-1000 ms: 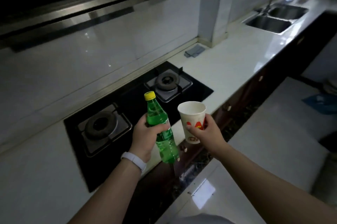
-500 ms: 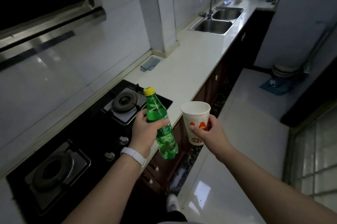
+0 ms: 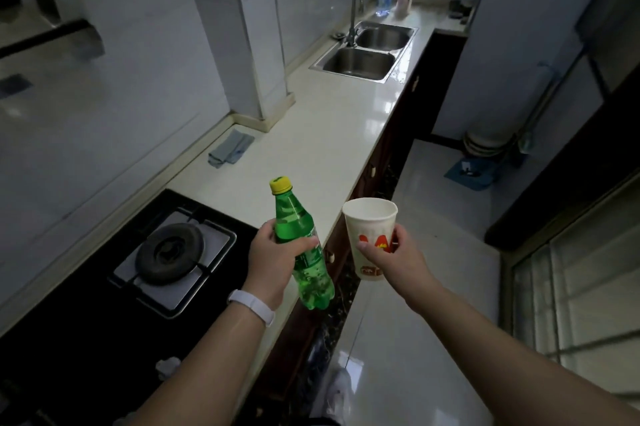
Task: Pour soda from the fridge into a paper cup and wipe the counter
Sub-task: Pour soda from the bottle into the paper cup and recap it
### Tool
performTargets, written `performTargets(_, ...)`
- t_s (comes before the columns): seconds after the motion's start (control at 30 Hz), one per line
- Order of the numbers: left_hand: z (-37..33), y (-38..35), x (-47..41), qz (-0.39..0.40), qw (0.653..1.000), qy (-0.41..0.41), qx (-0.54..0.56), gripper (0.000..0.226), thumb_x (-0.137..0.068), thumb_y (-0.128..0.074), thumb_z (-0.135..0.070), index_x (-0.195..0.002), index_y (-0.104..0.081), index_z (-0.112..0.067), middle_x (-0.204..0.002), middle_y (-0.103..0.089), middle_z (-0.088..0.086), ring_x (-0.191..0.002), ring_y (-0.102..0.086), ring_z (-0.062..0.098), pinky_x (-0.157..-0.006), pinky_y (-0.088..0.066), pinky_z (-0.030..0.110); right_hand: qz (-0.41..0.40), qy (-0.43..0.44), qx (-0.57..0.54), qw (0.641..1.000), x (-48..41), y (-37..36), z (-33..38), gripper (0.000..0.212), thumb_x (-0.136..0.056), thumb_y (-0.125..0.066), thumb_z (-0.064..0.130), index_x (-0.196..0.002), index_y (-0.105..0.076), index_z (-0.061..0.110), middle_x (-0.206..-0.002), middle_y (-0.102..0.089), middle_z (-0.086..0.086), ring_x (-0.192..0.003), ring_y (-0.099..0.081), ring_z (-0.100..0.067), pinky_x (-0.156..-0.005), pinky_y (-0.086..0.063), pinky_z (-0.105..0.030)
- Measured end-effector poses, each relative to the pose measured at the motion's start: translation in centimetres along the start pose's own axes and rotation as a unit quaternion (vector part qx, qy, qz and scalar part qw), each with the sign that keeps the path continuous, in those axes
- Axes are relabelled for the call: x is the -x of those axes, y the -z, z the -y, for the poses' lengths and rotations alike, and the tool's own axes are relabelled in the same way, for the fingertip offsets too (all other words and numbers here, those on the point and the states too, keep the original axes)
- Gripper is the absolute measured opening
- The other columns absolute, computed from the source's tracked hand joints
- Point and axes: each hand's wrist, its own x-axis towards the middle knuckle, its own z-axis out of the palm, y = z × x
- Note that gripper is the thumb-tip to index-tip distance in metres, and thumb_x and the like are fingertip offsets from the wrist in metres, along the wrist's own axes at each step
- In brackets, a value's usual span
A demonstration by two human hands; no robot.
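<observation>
My left hand (image 3: 273,261) grips a green soda bottle (image 3: 300,242) around its middle; the yellow cap is on and the bottle leans slightly left, held over the front edge of the white counter (image 3: 311,134). My right hand (image 3: 394,257) holds a white paper cup (image 3: 369,229) with red print, upright, in the air above the floor just right of the bottle. The cup looks empty inside. A folded grey cloth (image 3: 230,148) lies on the counter by the wall, beyond the stove.
A black gas stove (image 3: 169,252) sits to the left of my left hand. A double steel sink (image 3: 365,51) with a tap lies further along the counter, with a water bottle and a cup behind it. A blue mat (image 3: 471,172) lies on the tiled floor.
The view has swung right along the counter, so the stove has slid left and the sink has come closer into view. Both hands keep the same hold on the bottle and the cup.
</observation>
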Motion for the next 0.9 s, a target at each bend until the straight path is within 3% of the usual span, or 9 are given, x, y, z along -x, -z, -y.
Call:
performTargets(0.17,-1.4,-2.2,-6.8,0.037,0.999,0.007,0.001,0.036,-0.065,-0.085,-0.003,-0.096,-0.072,-0.017,-0.095,-0.075,0.008,-0.091,-0.071,0.031,-0.084,-0.058,0.051,-0.035,-0.001,0.004,0.999,-5.4,0.8,2.3,0.052,-0.081,-0.078,0.029,-0.124,-0.048,0.022,-0.107,-0.064,0.007,-0.095,-0.063,-0.009,-0.07,-0.049,-0.021)
performTargets(0.37,-3.0,-5.3,-11.3,0.081,0.997,0.0,0.0,0.033,-0.068,-0.083,-0.001,-0.095,-0.073,-0.016,-0.093,-0.075,0.006,-0.09,-0.07,0.028,-0.081,-0.058,0.043,-0.072,-0.014,0.005,0.997,-9.2,2.7,2.7,0.06,-0.082,-0.077,0.03,-0.133,-0.047,0.02,-0.111,-0.063,0.005,-0.095,-0.062,-0.007,-0.066,-0.047,-0.018)
performTargets(0.53,-3.5,-8.0,-14.3,0.097,0.995,0.016,-0.003,0.031,-0.068,-0.083,-0.002,-0.091,-0.074,-0.018,-0.091,-0.075,0.006,-0.091,-0.069,0.031,-0.083,-0.058,0.046,-0.083,-0.018,-0.003,0.996,-12.8,4.5,3.3,0.051,-0.083,-0.076,0.028,-0.126,-0.051,0.021,-0.109,-0.065,0.003,-0.095,-0.064,-0.01,-0.065,-0.05,-0.018)
performTargets(0.83,-3.6,-15.8,-18.7,0.069,0.997,0.006,-0.023,0.031,-0.069,-0.081,0.001,-0.093,-0.073,-0.017,-0.088,-0.074,0.004,-0.086,-0.069,0.026,-0.072,-0.057,0.036,-0.06,-0.03,-0.032,0.997,-21.3,10.1,2.6,0.05,-0.08,-0.079,0.03,-0.124,-0.055,0.023,-0.107,-0.07,-0.001,-0.096,-0.069,-0.017,-0.084,-0.059,-0.038)
performTargets(0.9,-3.6,-18.4,-20.0,0.057,0.998,0.009,-0.03,0.032,-0.069,-0.082,0.0,-0.093,-0.073,-0.018,-0.088,-0.074,0.003,-0.086,-0.069,0.025,-0.073,-0.057,0.037,-0.049,-0.028,-0.044,0.997,-23.9,11.9,3.0,0.047,-0.081,-0.078,0.029,-0.121,-0.055,0.023,-0.108,-0.069,-0.001,-0.096,-0.068,-0.016,-0.081,-0.059,-0.033)
